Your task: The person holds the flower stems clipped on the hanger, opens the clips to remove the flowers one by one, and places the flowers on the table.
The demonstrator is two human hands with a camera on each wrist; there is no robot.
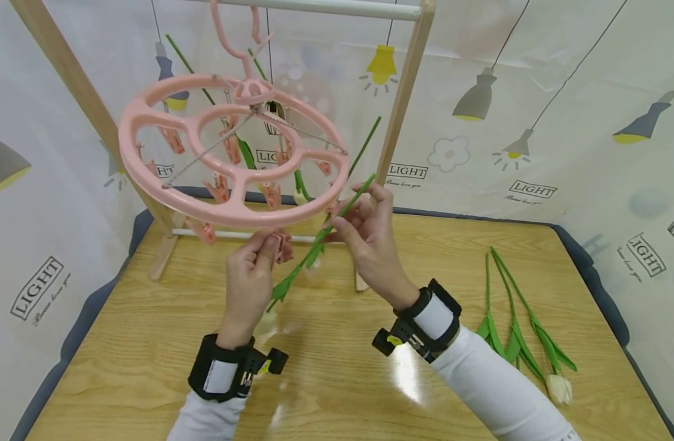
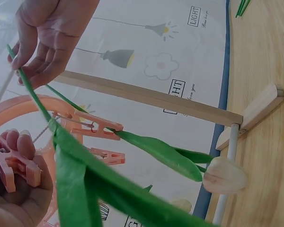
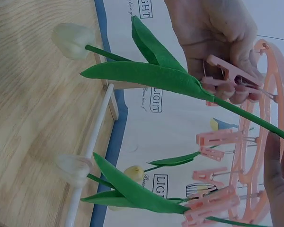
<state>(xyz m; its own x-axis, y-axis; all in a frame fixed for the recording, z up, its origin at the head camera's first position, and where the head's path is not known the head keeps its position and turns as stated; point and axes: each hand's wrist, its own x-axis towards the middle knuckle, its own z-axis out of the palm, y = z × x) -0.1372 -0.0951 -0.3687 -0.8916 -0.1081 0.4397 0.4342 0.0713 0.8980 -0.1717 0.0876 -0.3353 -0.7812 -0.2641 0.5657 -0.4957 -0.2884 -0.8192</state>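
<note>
Left grip (image 1: 249, 282) round one clip (image 1: 282, 247); right grip (image 1: 374, 245) round one tulip (image 3: 149, 78); perhaps three loose tulips (image 1: 516, 343)

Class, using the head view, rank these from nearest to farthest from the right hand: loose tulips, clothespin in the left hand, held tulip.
1. Held tulip: pinched in the right hand.
2. Clothespin: leftward, in the left hand.
3. Loose tulips: rightward, on the table.

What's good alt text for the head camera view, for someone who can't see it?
A person's left hand pinches a clip below a round pink hanger, while the right hand holds a tulip by its stem. The hanger hangs from a rack, and three more tulips lie on the table at right.
</note>
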